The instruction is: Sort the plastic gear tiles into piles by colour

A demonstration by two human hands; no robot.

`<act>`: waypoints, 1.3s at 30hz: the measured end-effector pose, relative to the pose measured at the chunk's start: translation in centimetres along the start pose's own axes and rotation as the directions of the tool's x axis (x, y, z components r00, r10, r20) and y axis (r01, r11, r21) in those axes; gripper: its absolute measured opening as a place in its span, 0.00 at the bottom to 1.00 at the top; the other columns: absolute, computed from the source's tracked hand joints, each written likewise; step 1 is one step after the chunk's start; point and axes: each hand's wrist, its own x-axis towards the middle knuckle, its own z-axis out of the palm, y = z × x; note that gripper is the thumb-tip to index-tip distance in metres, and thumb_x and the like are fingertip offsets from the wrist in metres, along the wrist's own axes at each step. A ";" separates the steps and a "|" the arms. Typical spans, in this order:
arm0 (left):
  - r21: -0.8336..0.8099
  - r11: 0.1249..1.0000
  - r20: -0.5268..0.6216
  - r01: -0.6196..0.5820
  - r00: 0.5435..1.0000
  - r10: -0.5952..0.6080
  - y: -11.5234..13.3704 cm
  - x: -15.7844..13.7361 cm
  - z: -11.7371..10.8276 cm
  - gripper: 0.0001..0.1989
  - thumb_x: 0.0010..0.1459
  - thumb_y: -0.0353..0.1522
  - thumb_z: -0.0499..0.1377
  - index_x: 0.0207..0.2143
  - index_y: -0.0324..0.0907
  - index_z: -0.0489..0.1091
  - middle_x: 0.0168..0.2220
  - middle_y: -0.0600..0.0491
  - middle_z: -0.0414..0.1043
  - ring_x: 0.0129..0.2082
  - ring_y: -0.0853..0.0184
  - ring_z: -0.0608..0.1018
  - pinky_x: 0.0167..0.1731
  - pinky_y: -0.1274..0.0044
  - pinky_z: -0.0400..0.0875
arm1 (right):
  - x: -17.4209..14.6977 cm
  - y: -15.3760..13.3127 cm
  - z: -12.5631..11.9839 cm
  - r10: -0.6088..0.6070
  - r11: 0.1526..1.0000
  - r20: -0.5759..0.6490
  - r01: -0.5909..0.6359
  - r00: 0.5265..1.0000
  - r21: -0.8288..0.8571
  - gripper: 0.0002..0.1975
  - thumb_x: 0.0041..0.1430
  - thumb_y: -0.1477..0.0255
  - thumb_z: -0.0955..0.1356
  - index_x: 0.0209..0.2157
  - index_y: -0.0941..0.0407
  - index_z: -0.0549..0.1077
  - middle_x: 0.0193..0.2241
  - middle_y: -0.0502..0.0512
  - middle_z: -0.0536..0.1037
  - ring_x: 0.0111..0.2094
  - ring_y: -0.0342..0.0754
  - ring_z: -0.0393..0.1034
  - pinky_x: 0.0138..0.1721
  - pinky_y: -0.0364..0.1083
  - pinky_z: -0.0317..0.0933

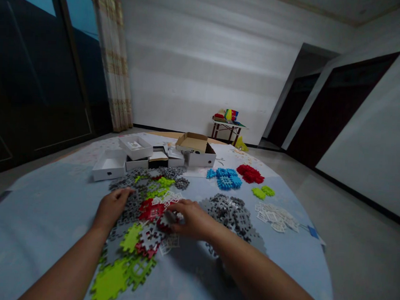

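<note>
A mixed pile of toothed plastic building pieces spreads between my hands, with dark grey pieces (134,209), red pieces (150,209), lime-green pieces (111,279) and a light grey gear-shaped piece (150,237). My right hand (192,218) is over the pile's right side, thumb and fingers closed on a grey plastic piece (170,217), blurred and partly covered. At the pile's left edge my left hand (113,207) has its fingers curled in against the dark grey pieces; what they hold, if anything, is hidden.
Sorted heaps lie to the right: grey pieces (230,213), blue pieces (225,178), red pieces (250,173), green pieces (263,192) and white window-like frames (276,216). Behind the pile stand open white boxes (109,166) and a cardboard-lined box (199,159). A pale cloth covers the round table (44,231).
</note>
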 end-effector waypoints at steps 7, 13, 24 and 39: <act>0.000 1.000 -0.015 -0.004 1.000 0.004 -0.2 0.1 0.1 0.19 0.47 0.44 0.50 0.30 0.43 0.76 0.39 0.52 0.77 0.45 0.58 0.74 0.48 0.72 0.67 | -5.6 3.6 -4.1 0.140 0.987 -0.232 -0.116 0.963 0.115 0.24 0.50 0.76 0.66 0.51 0.55 0.66 0.46 0.57 0.69 0.49 0.49 0.63 0.52 0.50 0.55; 0.022 1.000 0.000 0.009 1.000 -0.009 -0.2 0.0 0.1 0.21 0.47 0.45 0.50 0.32 0.43 0.76 0.40 0.51 0.76 0.46 0.58 0.73 0.49 0.72 0.65 | -9.5 7.1 -6.3 0.249 0.969 -0.405 -0.225 0.880 0.105 0.21 0.52 0.74 0.64 0.50 0.53 0.67 0.47 0.56 0.69 0.50 0.50 0.62 0.53 0.51 0.54; 0.040 0.999 -0.006 0.000 1.000 0.000 -0.2 -0.2 -0.2 0.21 0.47 0.45 0.50 0.33 0.42 0.76 0.40 0.50 0.76 0.46 0.58 0.74 0.48 0.73 0.66 | -5.6 1.7 -2.1 0.013 0.999 -0.234 -0.021 0.972 -0.030 0.18 0.54 0.76 0.66 0.47 0.52 0.69 0.45 0.56 0.71 0.48 0.49 0.62 0.50 0.52 0.54; 0.069 0.997 0.005 0.037 0.999 -0.037 0.2 -0.2 -0.4 0.22 0.49 0.44 0.49 0.35 0.41 0.75 0.41 0.51 0.76 0.47 0.59 0.72 0.48 0.74 0.65 | -3.8 -0.7 1.7 -0.056 0.960 0.058 0.069 0.997 -0.273 0.13 0.51 0.64 0.69 0.39 0.54 0.72 0.38 0.56 0.72 0.41 0.51 0.62 0.40 0.48 0.53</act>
